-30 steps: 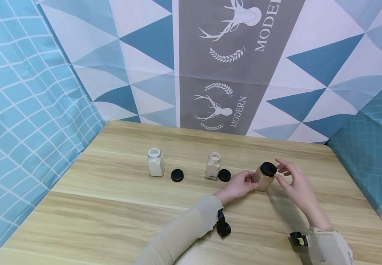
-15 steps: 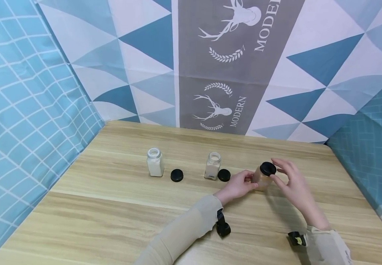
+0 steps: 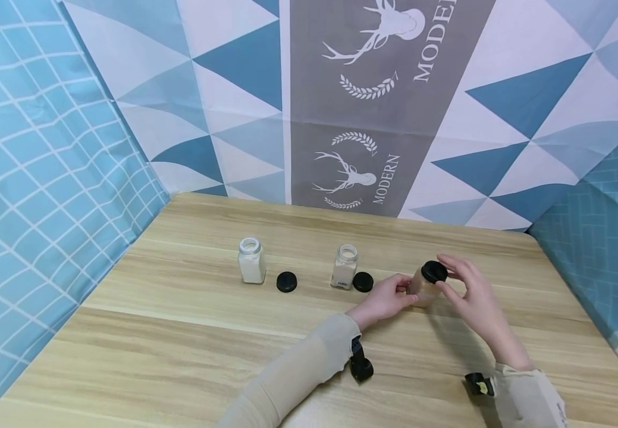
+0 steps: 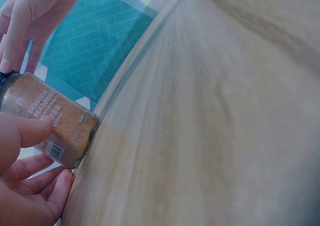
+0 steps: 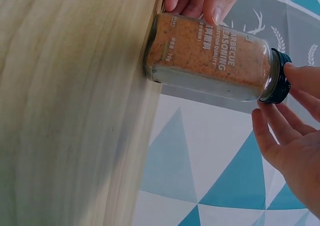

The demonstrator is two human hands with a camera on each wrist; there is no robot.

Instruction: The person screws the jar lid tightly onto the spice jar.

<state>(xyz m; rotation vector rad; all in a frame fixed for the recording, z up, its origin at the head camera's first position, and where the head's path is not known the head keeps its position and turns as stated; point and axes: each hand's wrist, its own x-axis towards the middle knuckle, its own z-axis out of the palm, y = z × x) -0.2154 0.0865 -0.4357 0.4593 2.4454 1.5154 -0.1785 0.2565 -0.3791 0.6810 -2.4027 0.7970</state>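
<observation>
A square glass jar of orange barbecue seasoning point(image 5: 210, 55) stands upright on the table at the right, its black cap point(image 3: 434, 271) on its mouth. My left hand point(image 3: 386, 297) grips the jar's lower body from the left; in the left wrist view the thumb lies across the label. My right hand point(image 3: 477, 303) pinches the cap between thumb and fingers from the right, as the right wrist view shows close up. Left of the left hand stands an uncapped jar of pale powder point(image 3: 344, 270), with a black cap point(image 3: 363, 282) lying beside it.
Farther left, an uncapped jar of white powder point(image 3: 252, 263) stands with another black cap point(image 3: 286, 282) to its right. The wooden table point(image 3: 180, 356) meets a patterned cloth backdrop point(image 3: 255, 142) at the back and tiled-pattern cloth on both sides.
My right hand has shifted slightly left and its fingers have closed in on the cap, which they stood more loosely around a second ago. The left hand and the jar have stayed put.
</observation>
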